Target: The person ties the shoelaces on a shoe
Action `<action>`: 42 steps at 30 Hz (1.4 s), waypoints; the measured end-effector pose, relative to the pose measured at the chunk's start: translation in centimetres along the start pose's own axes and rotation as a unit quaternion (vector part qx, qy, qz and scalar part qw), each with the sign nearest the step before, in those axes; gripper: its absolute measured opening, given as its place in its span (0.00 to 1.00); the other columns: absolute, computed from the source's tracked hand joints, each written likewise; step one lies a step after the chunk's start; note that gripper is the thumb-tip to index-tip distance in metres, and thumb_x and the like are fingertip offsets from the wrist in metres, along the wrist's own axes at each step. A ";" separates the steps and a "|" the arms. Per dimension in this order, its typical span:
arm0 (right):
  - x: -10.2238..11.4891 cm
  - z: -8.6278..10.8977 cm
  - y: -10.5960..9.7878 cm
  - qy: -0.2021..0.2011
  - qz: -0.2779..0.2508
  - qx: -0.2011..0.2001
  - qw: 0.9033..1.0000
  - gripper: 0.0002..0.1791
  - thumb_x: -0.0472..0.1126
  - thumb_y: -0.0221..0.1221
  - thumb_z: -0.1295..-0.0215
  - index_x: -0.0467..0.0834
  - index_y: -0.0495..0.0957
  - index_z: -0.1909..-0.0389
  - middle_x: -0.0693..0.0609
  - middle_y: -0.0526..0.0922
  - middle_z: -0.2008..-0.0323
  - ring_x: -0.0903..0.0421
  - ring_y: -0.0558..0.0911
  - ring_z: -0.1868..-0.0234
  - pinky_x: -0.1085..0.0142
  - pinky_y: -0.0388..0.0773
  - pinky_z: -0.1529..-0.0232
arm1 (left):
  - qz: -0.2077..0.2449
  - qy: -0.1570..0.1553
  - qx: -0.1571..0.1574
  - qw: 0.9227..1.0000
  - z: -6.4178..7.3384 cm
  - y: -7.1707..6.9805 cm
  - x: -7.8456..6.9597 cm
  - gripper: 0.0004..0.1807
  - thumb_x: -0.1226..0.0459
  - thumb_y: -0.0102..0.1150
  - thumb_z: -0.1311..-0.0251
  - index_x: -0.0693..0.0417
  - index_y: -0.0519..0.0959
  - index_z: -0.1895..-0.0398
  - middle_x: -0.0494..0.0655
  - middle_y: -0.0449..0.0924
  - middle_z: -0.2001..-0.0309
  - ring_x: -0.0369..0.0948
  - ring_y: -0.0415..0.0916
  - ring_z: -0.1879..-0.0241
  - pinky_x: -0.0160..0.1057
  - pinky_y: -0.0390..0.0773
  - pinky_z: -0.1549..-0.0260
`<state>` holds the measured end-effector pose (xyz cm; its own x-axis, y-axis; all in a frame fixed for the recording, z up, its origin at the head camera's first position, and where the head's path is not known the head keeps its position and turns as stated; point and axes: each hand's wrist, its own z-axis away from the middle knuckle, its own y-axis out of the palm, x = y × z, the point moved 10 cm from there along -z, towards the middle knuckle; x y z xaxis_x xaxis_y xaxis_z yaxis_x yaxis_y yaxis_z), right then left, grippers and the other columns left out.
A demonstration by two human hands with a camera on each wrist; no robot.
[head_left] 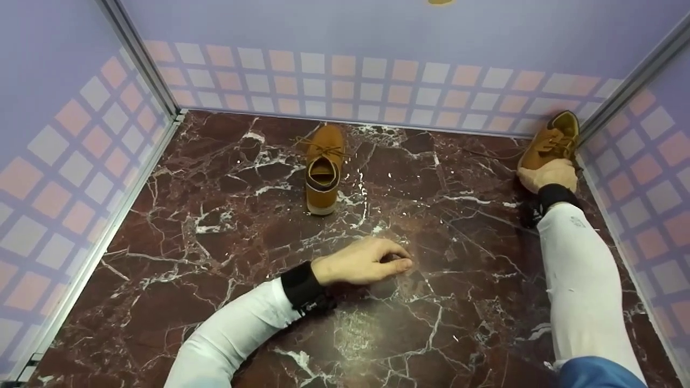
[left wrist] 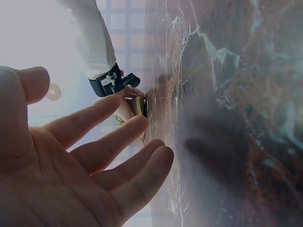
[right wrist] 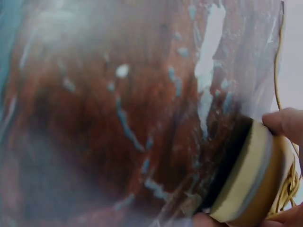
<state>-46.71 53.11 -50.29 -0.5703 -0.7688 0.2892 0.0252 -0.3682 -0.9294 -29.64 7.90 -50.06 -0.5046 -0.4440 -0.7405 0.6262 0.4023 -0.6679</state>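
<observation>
Two tan lace-up shoes are in the head view. One shoe (head_left: 322,167) stands upright on the floor left of centre, its toe pointing at the back wall and its laces tied in a bow. In the back right corner, my right hand (head_left: 552,175) grips the other shoe (head_left: 544,145) by its near end, with that shoe's opening toward the wall. The right wrist view shows its pale sole (right wrist: 241,175) tilted up from the floor, fingers on both sides. My left hand (head_left: 364,261) holds nothing and hovers low over the middle of the floor, fingers loosely bent.
Dark red marbled floor (head_left: 215,280) with white veins spreads beneath both hands. Lilac panels with pink and white squares enclose it: a back wall (head_left: 345,81), a left wall (head_left: 48,215) and a right wall (head_left: 657,161). A loose lace (right wrist: 277,61) trails from the held shoe.
</observation>
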 end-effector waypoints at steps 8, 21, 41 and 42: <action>0.4 2.1 -0.3 -0.051 0.031 -0.011 0.998 0.63 0.70 0.66 0.36 0.18 0.65 0.24 0.13 0.74 0.30 0.19 0.77 0.30 0.31 0.80 0.27 | -0.004 -0.010 -0.031 0.999 -0.2 -0.6 0.6 0.34 0.42 0.53 0.15 0.55 0.75 0.20 0.57 0.83 0.26 0.53 0.83 0.27 0.56 0.80 0.23; 1.3 3.9 1.0 -0.141 0.040 0.000 0.989 0.55 0.65 0.71 0.37 0.26 0.68 0.26 0.18 0.76 0.31 0.18 0.76 0.33 0.26 0.77 0.32 | 0.102 -0.138 -0.163 0.972 0.1 -4.3 5.3 0.50 0.38 0.57 0.19 0.54 0.53 0.08 0.60 0.57 0.10 0.57 0.60 0.11 0.61 0.58 0.10; 7.3 7.5 4.4 -0.285 0.033 0.093 0.954 0.64 0.47 0.77 0.40 0.31 0.51 0.11 0.20 0.69 0.22 0.22 0.74 0.26 0.29 0.72 0.24 | 0.105 -0.138 -0.212 0.962 -0.1 -5.4 5.4 0.53 0.39 0.59 0.21 0.53 0.47 0.06 0.63 0.46 0.07 0.59 0.48 0.07 0.65 0.49 0.09; 7.6 7.8 4.6 -0.288 0.032 0.097 0.952 0.64 0.46 0.77 0.41 0.31 0.51 0.11 0.21 0.69 0.22 0.23 0.74 0.26 0.29 0.72 0.23 | 0.103 -0.138 -0.212 0.962 -0.1 -5.4 5.4 0.53 0.39 0.58 0.21 0.53 0.47 0.06 0.63 0.46 0.07 0.59 0.48 0.07 0.65 0.49 0.08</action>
<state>-44.54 41.48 -50.62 -0.0199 -0.9318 0.3624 0.2283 -0.3571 -0.9057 -35.78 3.38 -50.45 -0.1821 -0.4913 -0.8517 0.3682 0.7691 -0.5224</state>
